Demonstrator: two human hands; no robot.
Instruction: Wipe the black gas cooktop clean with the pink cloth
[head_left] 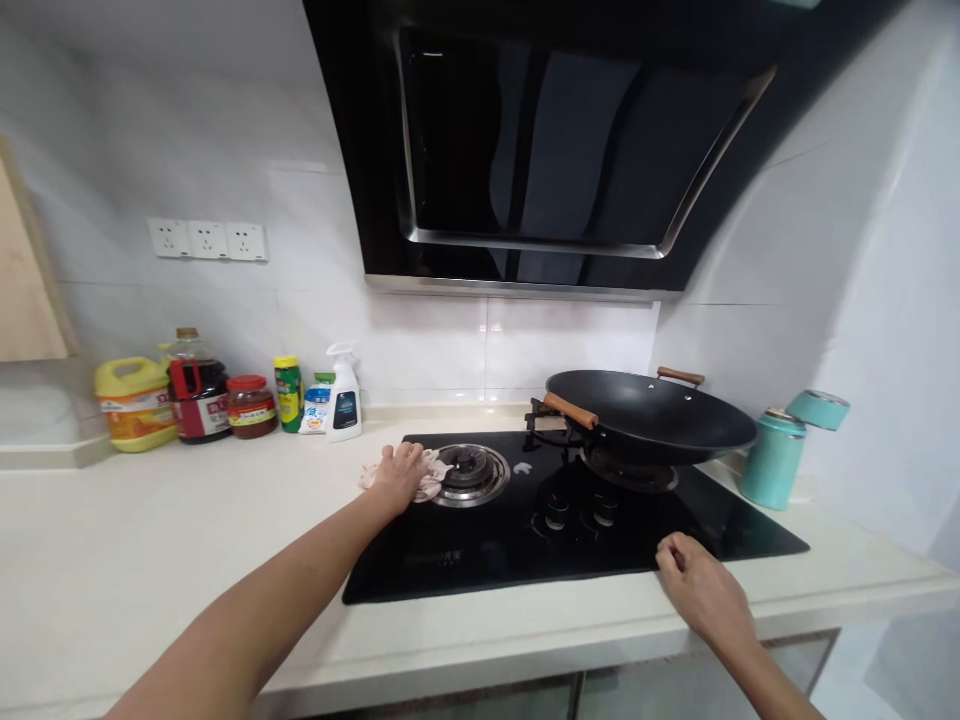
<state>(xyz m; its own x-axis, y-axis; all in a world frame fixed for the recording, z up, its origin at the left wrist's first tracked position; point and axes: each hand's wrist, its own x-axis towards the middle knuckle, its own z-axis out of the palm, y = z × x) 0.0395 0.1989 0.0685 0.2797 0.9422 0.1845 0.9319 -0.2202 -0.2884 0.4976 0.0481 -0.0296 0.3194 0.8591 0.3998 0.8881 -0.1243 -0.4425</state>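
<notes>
My left hand (400, 477) is closed over a pale pink crumpled cloth (433, 474), pressed onto the left side of the black glass gas cooktop (480, 555). The cloth touches the metal ring of the left burner (474, 476). To the right of that burner is a small white patch (522, 468), perhaps foam. Curled into a loose fist, my right hand (701, 585) rests at the cooktop's front edge with nothing visible in it. A black wok (652, 415) with wooden handles sits on the right burner. Two control knobs (556, 512) lie between the hands.
A black range hood (540, 150) hangs low above the cooktop. Along the back wall stand a spray bottle (344, 395), a green shaker (288, 393), a red-lidded jar (252, 408), a dark sauce bottle (199, 395) and a yellow jug (136, 405). A turquoise canister (774, 460) stands right.
</notes>
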